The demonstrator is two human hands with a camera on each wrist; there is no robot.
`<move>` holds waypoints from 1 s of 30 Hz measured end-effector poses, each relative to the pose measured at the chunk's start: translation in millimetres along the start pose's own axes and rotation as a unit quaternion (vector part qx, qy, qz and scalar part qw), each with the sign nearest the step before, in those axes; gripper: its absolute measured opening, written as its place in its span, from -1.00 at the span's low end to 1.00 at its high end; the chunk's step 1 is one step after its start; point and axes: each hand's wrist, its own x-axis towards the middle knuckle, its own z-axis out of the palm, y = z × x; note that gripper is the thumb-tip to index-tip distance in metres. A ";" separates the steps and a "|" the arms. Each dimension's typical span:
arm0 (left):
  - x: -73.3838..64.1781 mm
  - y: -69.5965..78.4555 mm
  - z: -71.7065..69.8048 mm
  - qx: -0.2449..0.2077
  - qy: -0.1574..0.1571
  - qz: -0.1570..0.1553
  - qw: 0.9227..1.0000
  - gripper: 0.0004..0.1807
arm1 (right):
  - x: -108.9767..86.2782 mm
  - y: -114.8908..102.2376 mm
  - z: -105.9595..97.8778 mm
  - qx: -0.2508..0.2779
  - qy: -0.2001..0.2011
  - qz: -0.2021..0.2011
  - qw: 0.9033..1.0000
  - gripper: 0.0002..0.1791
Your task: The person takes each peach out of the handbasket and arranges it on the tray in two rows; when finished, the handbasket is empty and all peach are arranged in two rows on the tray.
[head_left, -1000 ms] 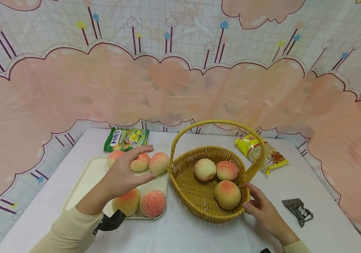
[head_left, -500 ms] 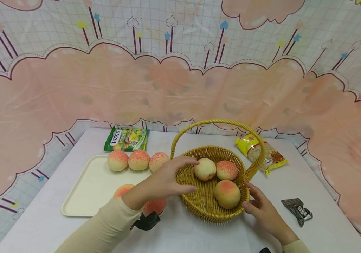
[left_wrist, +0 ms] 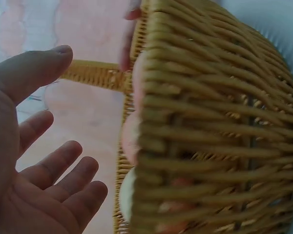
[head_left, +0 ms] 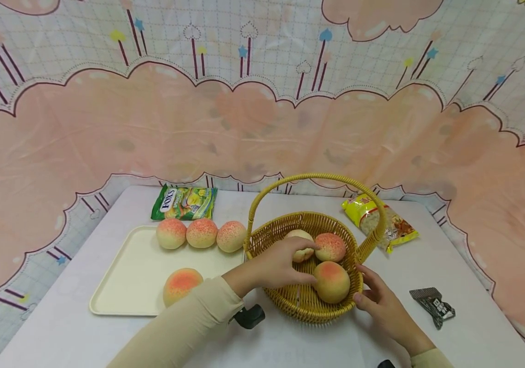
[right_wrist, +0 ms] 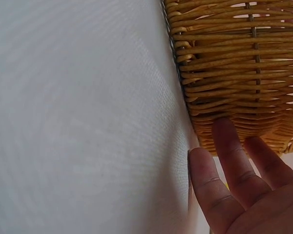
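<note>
My left hand [head_left: 279,265] hovers over the left part of the yellow wicker basket [head_left: 290,312], thumb and fingers spread, nothing held. Its fingertips overlap a pale peach [head_left: 300,255] and come close to a red-speckled peach [head_left: 330,248] and a yellow-red peach [head_left: 332,283] inside. In the left wrist view, the palm and loose fingers [left_wrist: 71,156] stand beside the wicker rim. My right hand [head_left: 384,309] touches the basket's right side, below the handle base. Its fingers lie fairly straight against the outer weave [right_wrist: 234,63] in the right wrist view.
A cream tray [head_left: 121,286] stands left, with three peaches [head_left: 202,233] along its back edge and a yellow-red peach [head_left: 181,283] in front, partly behind the left sleeve. A green candy bag [head_left: 184,203], a yellow snack bag [head_left: 382,222] and a small black packet [head_left: 433,306] lie around.
My left hand has moved right, from above the tray to over the basket, staying empty. It now partly covers the pale peach. My right hand has stayed at the basket's side.
</note>
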 end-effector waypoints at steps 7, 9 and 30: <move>13.0 -3.6 12.6 0.001 -0.024 -0.013 1.000 -0.31 | 0.2 0.7 0.0 0.004 0.000 -0.001 1.000 -0.27; 16.6 -5.1 16.1 -0.001 -0.030 -0.021 0.999 -0.31 | 0.0 0.7 0.1 0.006 0.003 -0.004 1.000 -0.27; 33.0 -18.6 42.0 -0.005 -0.062 -0.062 0.996 -0.30 | -0.4 -3.3 0.9 0.014 0.004 0.000 1.000 -0.28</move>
